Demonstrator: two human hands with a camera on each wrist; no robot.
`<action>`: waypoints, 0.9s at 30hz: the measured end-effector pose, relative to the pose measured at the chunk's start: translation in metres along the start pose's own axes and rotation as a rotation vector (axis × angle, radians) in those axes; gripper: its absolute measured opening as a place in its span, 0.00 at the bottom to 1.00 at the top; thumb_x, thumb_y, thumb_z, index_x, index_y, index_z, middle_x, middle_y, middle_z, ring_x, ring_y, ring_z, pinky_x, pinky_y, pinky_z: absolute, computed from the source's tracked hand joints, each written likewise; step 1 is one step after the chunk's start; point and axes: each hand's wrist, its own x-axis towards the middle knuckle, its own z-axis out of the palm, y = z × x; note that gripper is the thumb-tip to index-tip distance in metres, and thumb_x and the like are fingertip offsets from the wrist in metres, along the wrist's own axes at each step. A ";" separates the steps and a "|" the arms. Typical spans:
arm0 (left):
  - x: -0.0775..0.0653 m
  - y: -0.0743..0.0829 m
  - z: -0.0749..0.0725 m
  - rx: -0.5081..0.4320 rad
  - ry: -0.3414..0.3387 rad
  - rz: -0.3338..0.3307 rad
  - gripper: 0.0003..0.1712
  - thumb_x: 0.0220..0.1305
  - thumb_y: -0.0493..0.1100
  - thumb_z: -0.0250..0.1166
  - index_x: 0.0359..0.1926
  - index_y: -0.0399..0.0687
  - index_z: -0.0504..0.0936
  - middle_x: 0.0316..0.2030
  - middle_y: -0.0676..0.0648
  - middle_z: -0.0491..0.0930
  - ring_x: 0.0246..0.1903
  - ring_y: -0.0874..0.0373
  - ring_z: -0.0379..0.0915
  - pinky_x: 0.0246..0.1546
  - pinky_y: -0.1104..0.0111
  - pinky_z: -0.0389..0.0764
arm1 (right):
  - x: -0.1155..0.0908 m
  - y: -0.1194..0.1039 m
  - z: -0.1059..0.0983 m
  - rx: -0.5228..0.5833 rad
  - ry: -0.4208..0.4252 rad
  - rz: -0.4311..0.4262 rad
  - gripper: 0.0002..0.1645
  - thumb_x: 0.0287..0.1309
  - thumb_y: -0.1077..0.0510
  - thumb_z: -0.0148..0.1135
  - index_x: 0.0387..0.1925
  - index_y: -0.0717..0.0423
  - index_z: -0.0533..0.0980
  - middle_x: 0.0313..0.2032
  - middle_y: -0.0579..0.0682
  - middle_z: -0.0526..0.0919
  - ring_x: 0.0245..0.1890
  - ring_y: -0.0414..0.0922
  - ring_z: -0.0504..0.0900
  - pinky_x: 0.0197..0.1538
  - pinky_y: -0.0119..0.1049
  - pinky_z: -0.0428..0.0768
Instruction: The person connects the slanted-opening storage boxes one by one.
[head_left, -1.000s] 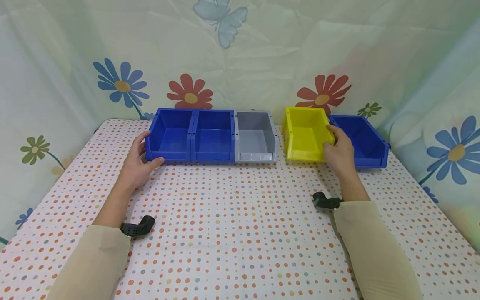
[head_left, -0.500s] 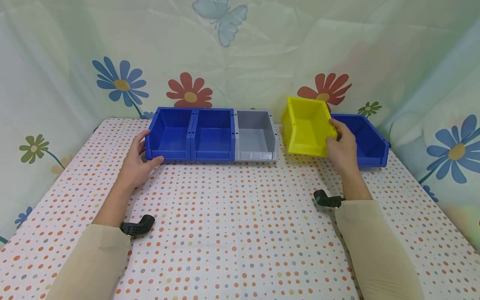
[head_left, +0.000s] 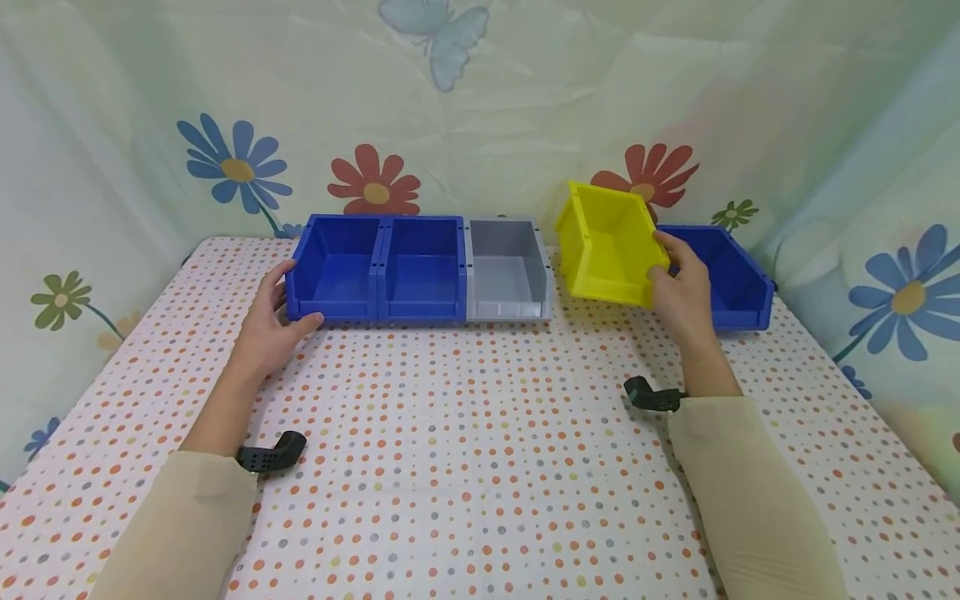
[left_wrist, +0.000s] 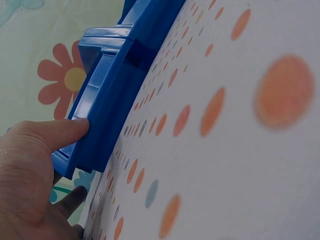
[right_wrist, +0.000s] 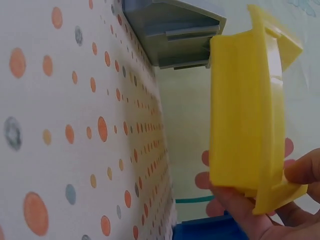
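Observation:
My right hand grips a yellow storage bin by its right side, thumb at the front and fingers along the wall. In the right wrist view the yellow bin hangs clear of the tablecloth, slightly tilted. My left hand holds the left end of the leftmost blue bin, with the thumb on its front lip and the fingers at its side. A second blue bin and a grey bin stand beside it in one row, sides together.
Another blue bin stands at the right, partly behind my right hand and turned a little. A dotted cloth covers the table. Behind it hangs a flowered curtain, close to the backs of the bins.
My right hand has raised the yellow bin off the table and tilted it, its left side higher. The left hand and the row of bins stay in place.

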 end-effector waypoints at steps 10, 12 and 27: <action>0.000 0.000 -0.001 -0.002 0.000 -0.007 0.53 0.72 0.43 0.65 0.83 0.69 0.40 0.82 0.38 0.46 0.81 0.35 0.43 0.76 0.36 0.54 | -0.002 0.000 0.004 0.019 0.033 -0.047 0.34 0.77 0.56 0.40 0.81 0.41 0.57 0.77 0.50 0.63 0.66 0.53 0.70 0.71 0.52 0.76; 0.000 0.000 0.000 -0.001 0.002 -0.007 0.53 0.72 0.43 0.65 0.83 0.69 0.40 0.82 0.38 0.46 0.81 0.35 0.44 0.76 0.36 0.54 | -0.002 0.000 0.004 0.020 0.032 -0.046 0.34 0.78 0.56 0.40 0.81 0.41 0.57 0.77 0.51 0.63 0.66 0.54 0.70 0.71 0.52 0.76; -0.001 0.001 0.000 0.005 0.007 0.002 0.53 0.72 0.42 0.65 0.83 0.69 0.41 0.82 0.37 0.47 0.81 0.34 0.44 0.76 0.36 0.54 | -0.001 0.001 0.006 0.012 0.005 -0.036 0.34 0.77 0.55 0.41 0.81 0.42 0.57 0.76 0.54 0.64 0.65 0.55 0.71 0.70 0.53 0.77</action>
